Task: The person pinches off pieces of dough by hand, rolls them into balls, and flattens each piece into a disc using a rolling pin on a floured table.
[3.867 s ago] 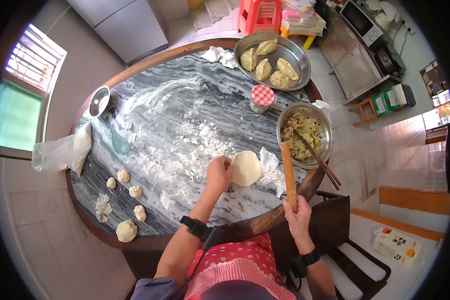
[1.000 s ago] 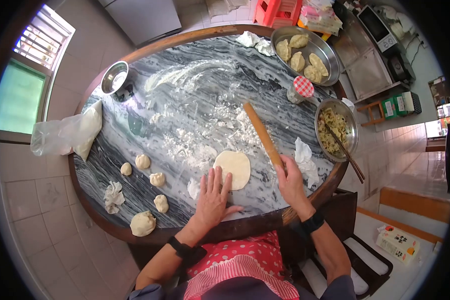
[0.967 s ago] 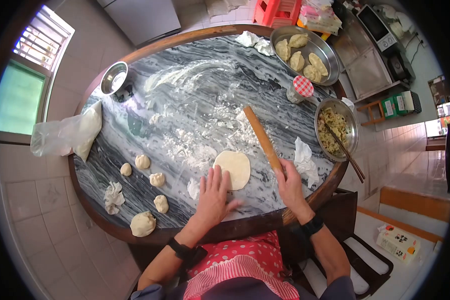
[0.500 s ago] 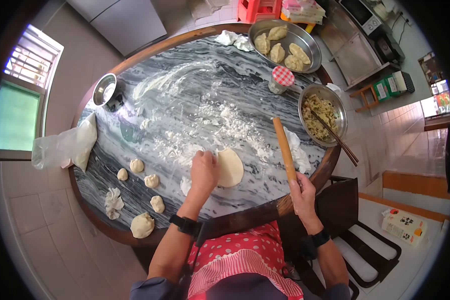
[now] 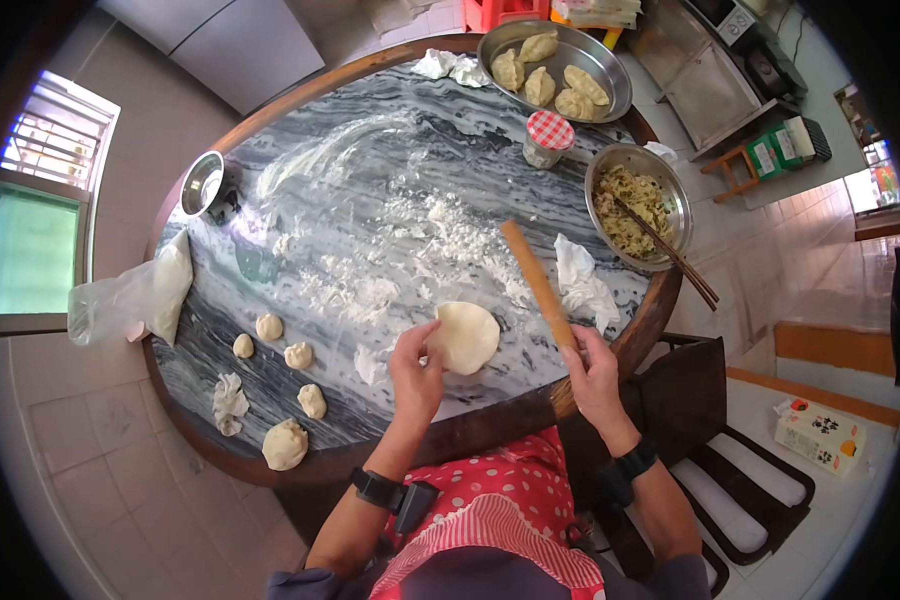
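Note:
A flat round dough wrapper (image 5: 469,338) is pinched at its left edge by my left hand (image 5: 416,372), over the floury marble table near its front edge. My right hand (image 5: 594,376) grips the near end of a wooden rolling pin (image 5: 536,284), whose far end points up and left above the table. To the left of my left hand lie several small dough pieces (image 5: 298,355) and a larger dough lump (image 5: 285,445). Loose white flour (image 5: 440,235) is spread over the middle of the marble.
At the right edge stands a bowl of chopped filling (image 5: 630,215) with chopsticks (image 5: 670,255) across it. Farther back are a metal basin (image 5: 610,75) holding several dumplings and a jar with a checked lid (image 5: 548,138). Crumpled tissue (image 5: 582,280), a plastic bag (image 5: 135,290) and a small metal bowl (image 5: 203,184) lie around.
My left hand has turned and now holds the wrapper's left edge, with the wrapper shifted slightly right. The rolling pin in my right hand has moved left and tilted more.

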{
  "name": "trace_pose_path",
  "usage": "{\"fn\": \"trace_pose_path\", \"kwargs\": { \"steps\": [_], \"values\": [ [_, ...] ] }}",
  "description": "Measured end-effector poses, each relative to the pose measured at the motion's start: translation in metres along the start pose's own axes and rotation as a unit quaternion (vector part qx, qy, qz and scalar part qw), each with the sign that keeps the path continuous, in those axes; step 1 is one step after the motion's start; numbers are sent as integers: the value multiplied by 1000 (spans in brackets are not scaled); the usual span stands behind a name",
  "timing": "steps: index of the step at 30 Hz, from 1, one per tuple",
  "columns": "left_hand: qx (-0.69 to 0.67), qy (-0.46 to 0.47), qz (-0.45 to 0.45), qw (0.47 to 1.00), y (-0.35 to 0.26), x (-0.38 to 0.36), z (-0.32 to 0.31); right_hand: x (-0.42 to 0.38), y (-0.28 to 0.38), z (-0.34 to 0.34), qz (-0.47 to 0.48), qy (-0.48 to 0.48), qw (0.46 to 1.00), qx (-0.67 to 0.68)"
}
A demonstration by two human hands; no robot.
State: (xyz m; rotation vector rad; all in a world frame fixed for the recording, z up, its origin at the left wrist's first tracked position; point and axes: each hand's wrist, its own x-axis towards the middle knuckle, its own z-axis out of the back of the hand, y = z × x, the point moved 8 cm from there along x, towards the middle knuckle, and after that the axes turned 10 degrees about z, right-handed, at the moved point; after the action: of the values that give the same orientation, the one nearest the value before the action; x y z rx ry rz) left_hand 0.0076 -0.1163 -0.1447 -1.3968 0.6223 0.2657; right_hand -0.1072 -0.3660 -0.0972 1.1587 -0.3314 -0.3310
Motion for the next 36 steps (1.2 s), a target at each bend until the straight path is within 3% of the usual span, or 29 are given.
{"fn": "trace_pose_path", "kwargs": {
  "steps": [2, 4, 7, 10, 14, 17, 19, 20, 22, 23, 28, 30, 31, 32, 33, 34, 35, 36],
  "values": [
    [198, -115, -152, 962, 7, -6, 27, 3, 11, -13, 33, 36, 998, -32],
    [189, -126, -116, 967, 14, -8, 40, 3, 21, -25, 64, 73, 993, -66],
    [132, -151, -1, 980, 23, -12, 62, 4, 47, -51, 199, 144, 956, -157],
    [79, -141, 53, 985, 19, -13, 68, 2, 46, -71, 242, 188, 935, -179],
    [42, -157, 54, 985, 21, -21, 81, 4, 50, -89, 289, 219, 909, -206],
    [118, -193, 13, 974, 10, -32, 98, 3, 51, -103, 323, 250, 883, -230],
    [332, -210, -189, 900, -22, -38, 94, 0, 50, -114, 353, 272, 864, -232],
    [333, -210, -189, 900, -22, -35, 93, 0, 48, -116, 352, 271, 865, -231],
    [582, -52, -238, 776, -11, -27, 45, 1, 46, -112, 345, 230, 881, -229],
    [588, 6, -196, 785, 2, -24, 38, 1, 48, -113, 344, 231, 880, -230],
    [609, 3, -205, 766, -24, 8, 25, 19, 52, -115, 360, 168, 861, -319],
    [589, 1, -223, 777, -40, 23, 20, 30, 31, -119, 328, 188, 872, -312],
    [597, 6, -213, 773, -39, 32, 18, 31, 32, -120, 380, 159, 855, -317],
    [593, 17, -216, 775, -36, 39, 19, 33, 27, -123, 372, 158, 853, -331],
    [623, 5, -241, 744, -23, 48, 24, 36, 34, -121, 375, 174, 854, -317],
    [629, 24, -169, 759, -22, 57, 22, 38, 31, -124, 353, 197, 840, -361],
    [677, -82, -314, 661, -24, 56, 22, 38, 27, -124, 344, 146, 846, -380],
    [710, 34, -152, 686, -37, 52, 14, 41, 40, -113, 389, 63, 843, -367]
  ]
}}
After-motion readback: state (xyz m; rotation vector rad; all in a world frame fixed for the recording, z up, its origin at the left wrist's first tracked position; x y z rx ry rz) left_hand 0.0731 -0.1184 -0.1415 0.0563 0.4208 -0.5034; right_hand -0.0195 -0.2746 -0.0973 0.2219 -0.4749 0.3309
